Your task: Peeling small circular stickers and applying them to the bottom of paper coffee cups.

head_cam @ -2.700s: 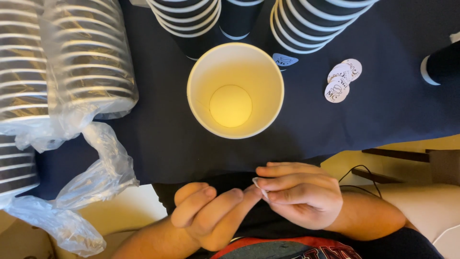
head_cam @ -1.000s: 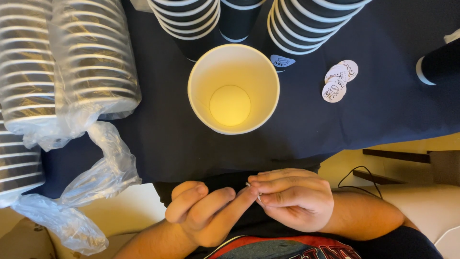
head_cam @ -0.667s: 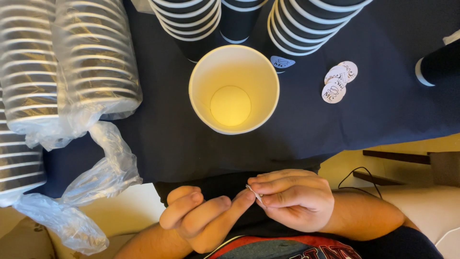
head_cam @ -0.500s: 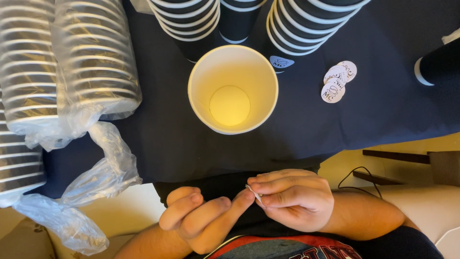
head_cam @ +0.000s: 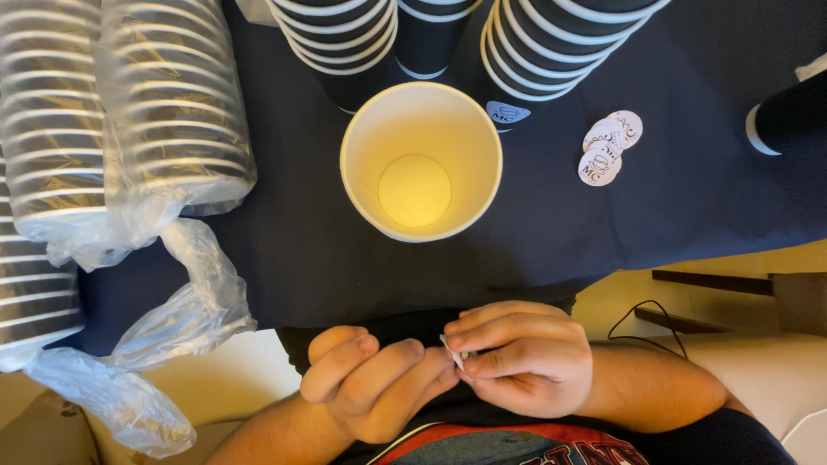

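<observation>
1. Barely moved since a moment ago: left hand and right hand still pressed together low in view, fingertips meeting over a small white round sticker.
2. Right thumb and forefinger pinched shut on that sticker; left fingers curled, touching its edge, seemingly picking at it.
3. Unchanged beyond: open white paper cup upright on dark navy tablecloth, three loose round white stickers to its right, plastic-sleeved cup stacks at left.
</observation>
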